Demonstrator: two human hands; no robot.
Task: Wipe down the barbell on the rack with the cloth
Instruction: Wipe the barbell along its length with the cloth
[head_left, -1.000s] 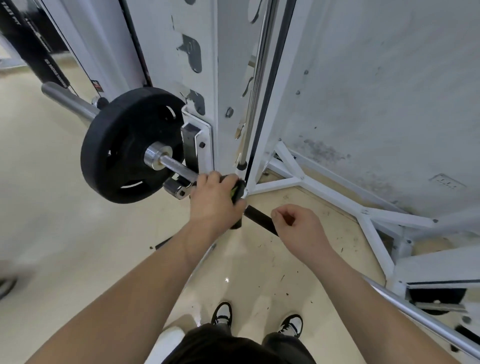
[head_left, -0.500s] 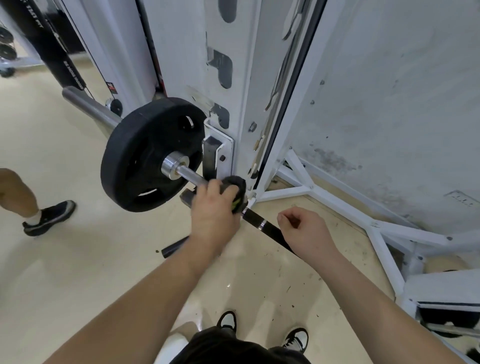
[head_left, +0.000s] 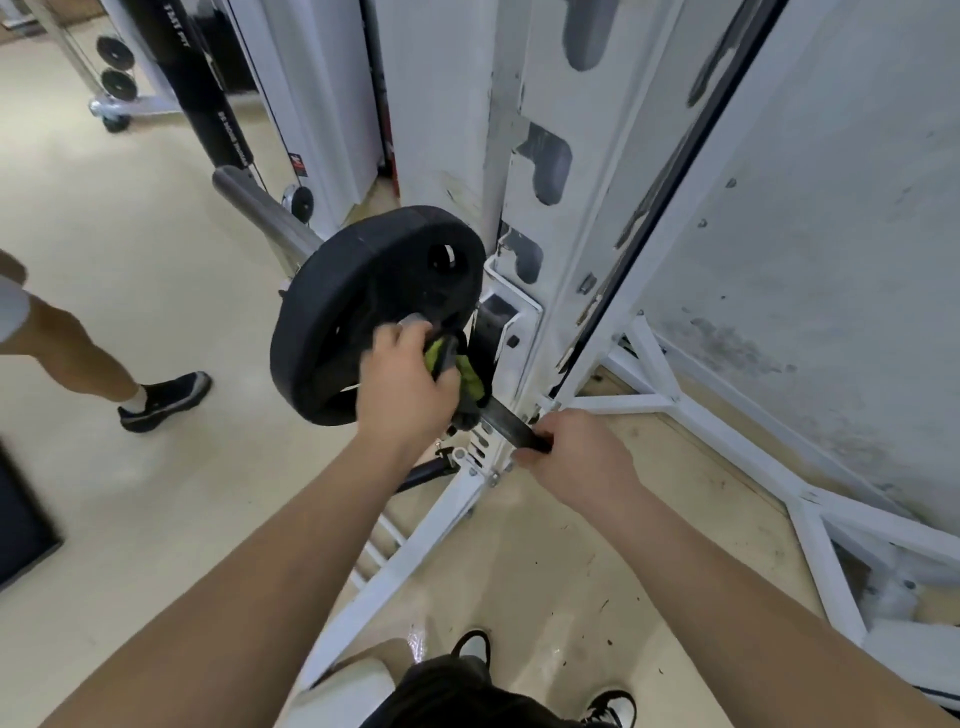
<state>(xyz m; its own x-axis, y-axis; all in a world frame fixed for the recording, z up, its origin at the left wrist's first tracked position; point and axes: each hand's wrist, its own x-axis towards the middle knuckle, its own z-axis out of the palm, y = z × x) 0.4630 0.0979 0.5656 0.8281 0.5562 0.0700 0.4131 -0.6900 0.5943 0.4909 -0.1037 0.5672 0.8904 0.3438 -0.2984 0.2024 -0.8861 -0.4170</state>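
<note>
The barbell (head_left: 506, 422) rests low on the white rack (head_left: 524, 218), with a black weight plate (head_left: 343, 312) on its sleeve. My left hand (head_left: 402, 382) grips a green and dark cloth (head_left: 457, 366) wrapped round the bar, right against the plate's hub. My right hand (head_left: 574, 460) holds the dark part of the bar just right of the rack's upright. Between the two hands a short stretch of bar shows; the rest of it is hidden behind my hands and arms.
The bar's bare steel sleeve end (head_left: 260, 208) sticks out to the upper left past the plate. Another person's leg and black shoe (head_left: 166, 397) stand at the left. White rack base struts (head_left: 727, 441) cross the floor at the right, next to a scuffed wall (head_left: 831, 234).
My left hand has slid the cloth leftward along the bar up to the plate's hub. My right hand has closed round the bar. The other person's leg has stepped closer.
</note>
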